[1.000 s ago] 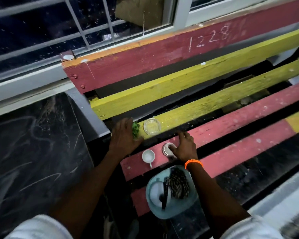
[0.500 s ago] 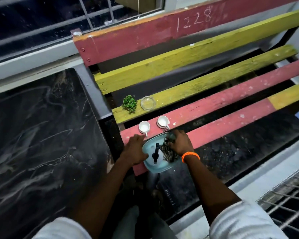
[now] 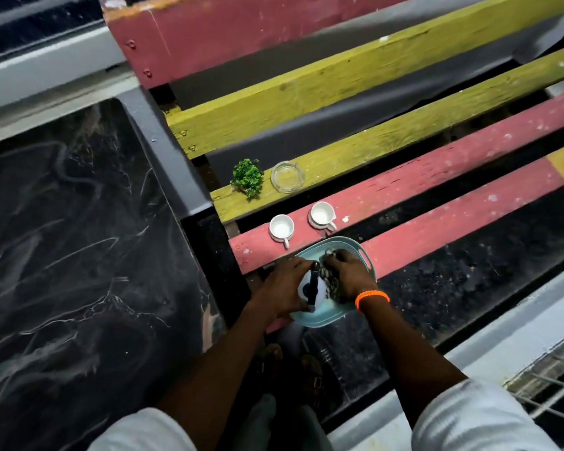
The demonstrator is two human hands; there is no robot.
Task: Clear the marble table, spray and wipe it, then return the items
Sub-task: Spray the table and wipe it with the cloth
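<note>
The black marble table (image 3: 79, 255) fills the left side. On the slatted bench to its right stands a teal tray (image 3: 369, 259). In the tray my left hand (image 3: 282, 288) grips a white spray bottle (image 3: 306, 289) with a black trigger. Beside it my right hand (image 3: 347, 276), with an orange band at the wrist, grips a patterned cloth (image 3: 328, 283). Two white cups (image 3: 281, 227) (image 3: 321, 214) stand on the red slat just beyond the tray. A small green plant (image 3: 248, 177) and a glass ashtray (image 3: 287, 176) sit on the yellow slat behind them.
The bench (image 3: 437, 164) has red and yellow slats with dark gaps between them. A grey ledge (image 3: 163, 148) separates bench and table. A window frame runs along the top left. A wire mesh (image 3: 551, 379) lies at the lower right. My feet show below the tray.
My left hand has left the plant and my right hand the cup. Both have come back to the tray, the left onto the spray bottle and the right onto the cloth.
</note>
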